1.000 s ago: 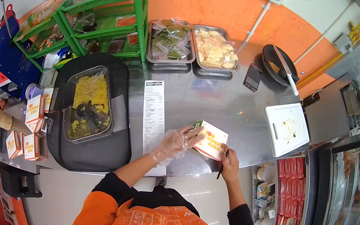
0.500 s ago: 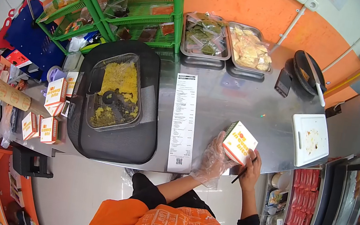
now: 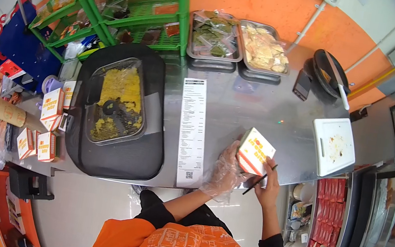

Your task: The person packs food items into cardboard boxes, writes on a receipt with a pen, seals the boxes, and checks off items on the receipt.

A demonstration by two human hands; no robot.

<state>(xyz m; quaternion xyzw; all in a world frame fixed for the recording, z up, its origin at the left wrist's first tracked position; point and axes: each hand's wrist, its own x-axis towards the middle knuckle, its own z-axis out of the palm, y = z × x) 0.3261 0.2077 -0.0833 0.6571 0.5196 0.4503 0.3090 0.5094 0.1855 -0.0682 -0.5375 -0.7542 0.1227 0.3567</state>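
A small white cardboard box (image 3: 258,151) with orange and yellow lettering is held above the front edge of the steel counter. My left hand (image 3: 224,174), in a clear plastic glove, grips it from the left side. At its lower right, the ungloved fingers of my right hand (image 3: 268,186) touch the box. A thin dark pen (image 3: 251,186) slants between those right fingers, its lower end pointing down and left. To the left of my hands, a long printed paper receipt (image 3: 191,128) lies flat on the counter.
A clear tub of yellow food (image 3: 126,81) rests on a black tray (image 3: 145,162). More small boxes (image 3: 52,105) stand at left. Behind are green crates (image 3: 181,15) and metal trays (image 3: 212,60). A white cutting board (image 3: 341,162) and a pan with a knife (image 3: 339,84) are at right.
The whole view has shifted slightly, so the counter things appear further left. The box has tilted a little in my hands, and the pen lies at a flatter slant.
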